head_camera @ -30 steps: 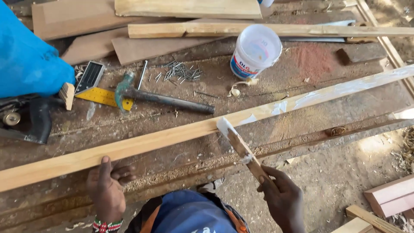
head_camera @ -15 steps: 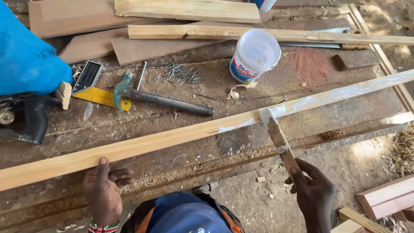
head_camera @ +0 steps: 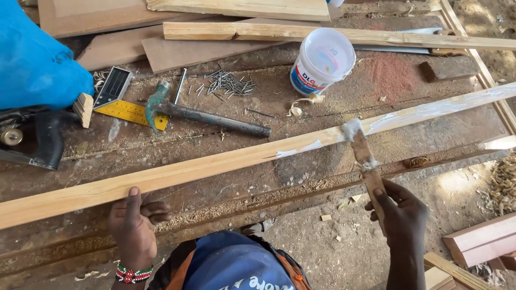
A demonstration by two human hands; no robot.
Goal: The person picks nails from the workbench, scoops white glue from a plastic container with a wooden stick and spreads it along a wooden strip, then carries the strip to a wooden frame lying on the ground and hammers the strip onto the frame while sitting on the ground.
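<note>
- L hand: palm down on near edge of the long wood strip, thumb up on top face, fingers curled under the front edge; grip closed loosely on the strip, pinning it to the tabletop.
- R hand: grip closed around lower end of a small flat wood stick; stick tilts up and away, its white-smeared tip touching the strip's top face.
- Strip runs diagonally across the tabletop, low at left, high at right; white paste spread along its right part from the stick tip to far right, thin streak just left of the tip too; left part bare wood.
- White plastic tub w/ open top stands beyond the strip, near the stick tip but apart from it.
- Claw hammer lies behind the strip, mid-tabletop, head left; loose pile of nails just behind its handle.
- Yellow/black square lies by the hammer head, partly under it.
- Black power tool at left edge, blue cloth above it.
- Planks stacked at far side; handsaw partly under one.
- Sawdust and shavings over tabletop and floor.
</note>
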